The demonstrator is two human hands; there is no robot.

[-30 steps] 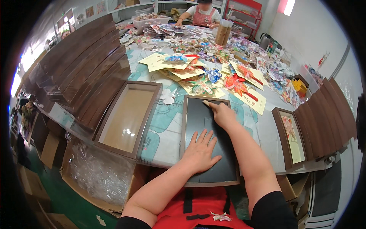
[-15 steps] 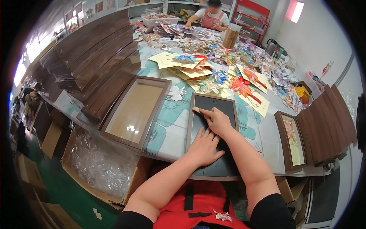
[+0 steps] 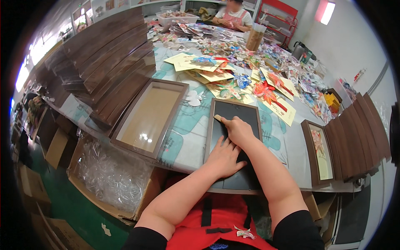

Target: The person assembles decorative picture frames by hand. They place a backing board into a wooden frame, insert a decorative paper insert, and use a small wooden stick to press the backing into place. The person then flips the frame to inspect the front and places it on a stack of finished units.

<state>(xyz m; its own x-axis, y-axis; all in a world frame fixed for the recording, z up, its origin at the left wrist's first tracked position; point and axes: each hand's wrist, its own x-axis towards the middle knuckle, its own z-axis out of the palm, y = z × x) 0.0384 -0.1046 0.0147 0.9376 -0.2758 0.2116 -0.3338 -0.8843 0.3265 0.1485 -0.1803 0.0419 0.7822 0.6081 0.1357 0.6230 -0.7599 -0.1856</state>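
A brown picture frame lies face down at the table's front edge, its black backing board upward. My left hand rests flat on the board, fingers spread, steadying nothing else. Just beyond it, my right hand is closed on a small tan flat-ended tool, possibly wooden. The tool's tip meets the inner left edge of the frame, towards its upper part. My right fingers hide the rest of the tool. To the left, an open-faced frame with a beige inside lies on the table.
Wrapped brown frames are stacked high at left. More frames stand at right beside one with a red flower. Cream cards with colourful cutouts lie beyond. A carton of clear wrap sits below left. A person works across the table.
My right hand and the tool shift very slightly along the frame's left edge; my left hand stays put. Across the table, the person has drawn an outstretched arm inward.
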